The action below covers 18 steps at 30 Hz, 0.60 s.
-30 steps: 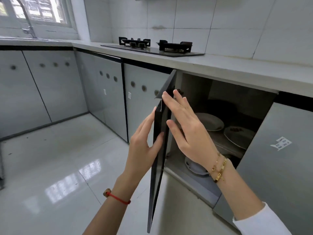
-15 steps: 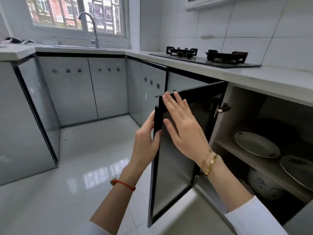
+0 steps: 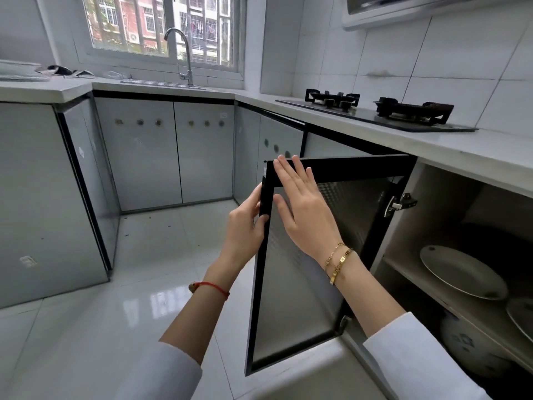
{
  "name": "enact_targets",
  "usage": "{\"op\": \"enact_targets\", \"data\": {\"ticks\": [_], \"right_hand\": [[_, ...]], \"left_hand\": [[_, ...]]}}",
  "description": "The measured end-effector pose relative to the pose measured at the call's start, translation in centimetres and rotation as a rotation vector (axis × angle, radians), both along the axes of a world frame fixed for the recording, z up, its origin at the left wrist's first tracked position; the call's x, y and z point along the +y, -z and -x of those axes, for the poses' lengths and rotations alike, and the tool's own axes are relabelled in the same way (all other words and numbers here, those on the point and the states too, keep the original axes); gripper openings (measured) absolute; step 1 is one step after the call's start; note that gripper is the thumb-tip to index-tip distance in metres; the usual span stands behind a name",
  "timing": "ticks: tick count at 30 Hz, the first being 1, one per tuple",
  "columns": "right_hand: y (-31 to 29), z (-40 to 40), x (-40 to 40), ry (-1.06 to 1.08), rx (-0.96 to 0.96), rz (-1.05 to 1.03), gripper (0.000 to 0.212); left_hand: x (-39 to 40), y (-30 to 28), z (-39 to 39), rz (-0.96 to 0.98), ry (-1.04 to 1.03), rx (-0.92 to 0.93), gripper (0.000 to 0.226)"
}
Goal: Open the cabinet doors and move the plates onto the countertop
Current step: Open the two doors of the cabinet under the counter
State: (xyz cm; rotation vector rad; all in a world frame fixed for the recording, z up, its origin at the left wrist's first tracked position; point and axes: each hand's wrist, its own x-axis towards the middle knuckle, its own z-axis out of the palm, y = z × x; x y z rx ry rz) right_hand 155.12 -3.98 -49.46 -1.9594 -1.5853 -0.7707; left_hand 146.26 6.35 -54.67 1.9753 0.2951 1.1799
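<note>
Head view: grey-fronted kitchen, white countertop (image 3: 476,151) carrying a gas hob (image 3: 380,112), cabinet door (image 3: 302,255) standing wide open. Left hand (image 3: 245,226) is gripping the door's free edge, thumb curled round it; right hand (image 3: 305,209) is pressing flat, fingers straight, on the inner face. Plates (image 3: 461,271) are sitting on the shelf inside, a patterned bowl (image 3: 473,347) lying below.

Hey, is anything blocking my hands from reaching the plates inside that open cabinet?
Nothing visible does. The black-framed glass cabinet door is swung wide, left of the opening. The right hand lies flat on its inner face; the left hand grips its free edge. The white plate on the shelf sits exposed, past the right forearm.
</note>
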Motion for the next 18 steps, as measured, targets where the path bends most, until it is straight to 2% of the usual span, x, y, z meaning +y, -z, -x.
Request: {"op": "enact_targets", "data": {"ticks": [7,13,18], "right_hand": [[-0.2,0.6,-1.4,-0.006,0.002,-0.002,0.054],[-0.4,1.0,-3.8,0.018,0.035,-0.038,0.053],[-0.8,1.1,-7.0,0.112,0.040,-0.071,0.052]], "left_hand": [[-0.7,0.1,0.6,0.126,0.015,-0.044,0.073],[-3.3,-0.7,1.5,-0.091,-0.208,-0.083,0.072],[-5.4,-2.0,1.6,-0.240,-0.165,-0.167,0.063]]}}
